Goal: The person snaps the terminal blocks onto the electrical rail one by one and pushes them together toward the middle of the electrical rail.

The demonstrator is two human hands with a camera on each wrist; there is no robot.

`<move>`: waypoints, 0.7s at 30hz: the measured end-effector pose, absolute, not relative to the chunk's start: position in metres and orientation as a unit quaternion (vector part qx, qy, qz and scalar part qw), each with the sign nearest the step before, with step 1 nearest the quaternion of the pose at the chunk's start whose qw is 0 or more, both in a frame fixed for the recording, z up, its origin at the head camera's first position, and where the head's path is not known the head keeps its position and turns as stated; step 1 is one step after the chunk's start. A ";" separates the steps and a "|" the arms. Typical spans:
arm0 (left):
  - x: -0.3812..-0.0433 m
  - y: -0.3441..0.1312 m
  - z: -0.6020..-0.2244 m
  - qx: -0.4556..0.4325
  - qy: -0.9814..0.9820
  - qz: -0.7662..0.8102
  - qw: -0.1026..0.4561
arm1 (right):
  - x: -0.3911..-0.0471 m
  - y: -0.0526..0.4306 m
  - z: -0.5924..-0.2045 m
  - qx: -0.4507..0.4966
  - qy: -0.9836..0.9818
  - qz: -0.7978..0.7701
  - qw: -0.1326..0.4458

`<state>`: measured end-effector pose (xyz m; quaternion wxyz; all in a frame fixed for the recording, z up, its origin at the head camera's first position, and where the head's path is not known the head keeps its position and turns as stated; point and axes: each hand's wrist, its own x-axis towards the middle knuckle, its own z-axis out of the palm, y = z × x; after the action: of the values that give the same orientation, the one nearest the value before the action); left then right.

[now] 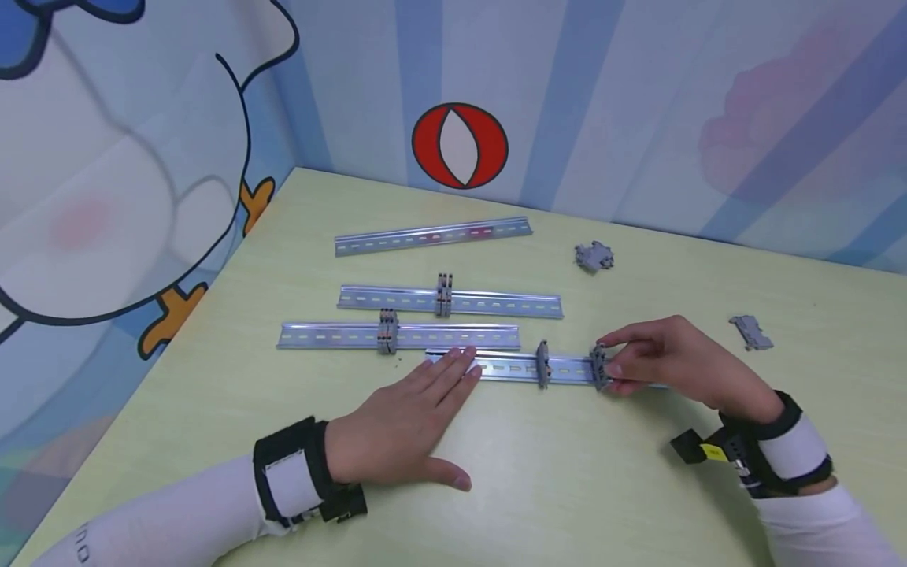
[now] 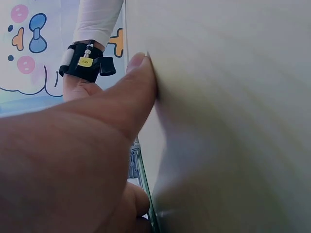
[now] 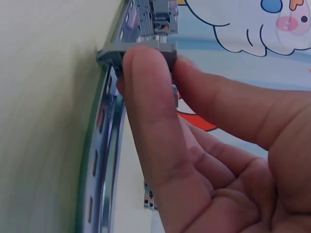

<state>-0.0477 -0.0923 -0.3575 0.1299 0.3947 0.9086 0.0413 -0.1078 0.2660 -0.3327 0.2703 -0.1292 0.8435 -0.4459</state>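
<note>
Nearest me lies a slotted metal DIN rail [image 1: 506,368], and my left hand [image 1: 407,425] rests its straight fingers over its left end, thumb spread on the table. My right hand [image 1: 662,366] pinches a grey terminal block [image 1: 601,368] between thumb and fingers at this rail. In the right wrist view the pinched terminal block [image 3: 138,50] sits across the rail [image 3: 99,160], touching it; whether it is fully seated I cannot tell. To its left another grey terminal block [image 1: 542,365] stands upright on the same rail.
Just behind lies a rail [image 1: 326,336] with grey blocks [image 1: 387,331] on it, then a second rail [image 1: 510,304] with more blocks [image 1: 444,295]. A bare rail [image 1: 383,243] is farthest back. Loose grey blocks [image 1: 594,257] and another grey piece [image 1: 751,332] lie rightward on the table.
</note>
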 end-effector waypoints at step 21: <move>-0.048 -0.092 -0.357 0.394 0.909 0.046 0.132 | -0.097 0.230 -0.342 -0.129 0.854 -0.457 0.213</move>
<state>-0.0478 -0.0917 -0.3571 0.1321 0.3938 0.9085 0.0455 -0.0967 0.2302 -0.3420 0.2125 -0.1290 0.8540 -0.4570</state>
